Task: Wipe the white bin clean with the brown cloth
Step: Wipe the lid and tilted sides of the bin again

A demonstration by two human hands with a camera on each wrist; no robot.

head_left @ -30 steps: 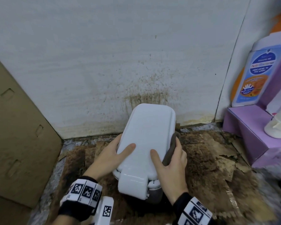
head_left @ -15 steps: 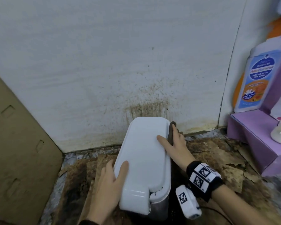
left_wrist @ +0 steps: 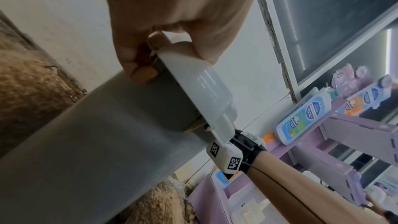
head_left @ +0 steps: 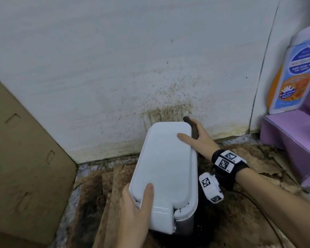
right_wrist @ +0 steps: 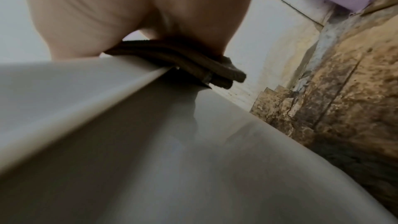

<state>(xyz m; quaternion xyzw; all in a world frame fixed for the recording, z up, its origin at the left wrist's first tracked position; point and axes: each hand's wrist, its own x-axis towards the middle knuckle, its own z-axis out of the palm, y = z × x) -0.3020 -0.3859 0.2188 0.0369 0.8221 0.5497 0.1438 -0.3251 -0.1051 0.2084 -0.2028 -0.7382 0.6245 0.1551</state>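
While the left hand (head_left: 132, 208) keeps gripping the near left corner of the white bin (head_left: 166, 169), thumb on the lid, the right hand (head_left: 198, 138) has slid farther along the right edge, clamping the folded brown cloth (head_left: 193, 128) against it. Standing on the stained floor (head_left: 240, 221), the bin runs lengthwise toward the spattered wall (head_left: 132, 68).

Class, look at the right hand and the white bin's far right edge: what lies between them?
The folded brown cloth, pressed by the right hand against the white bin; the right wrist view shows it best.
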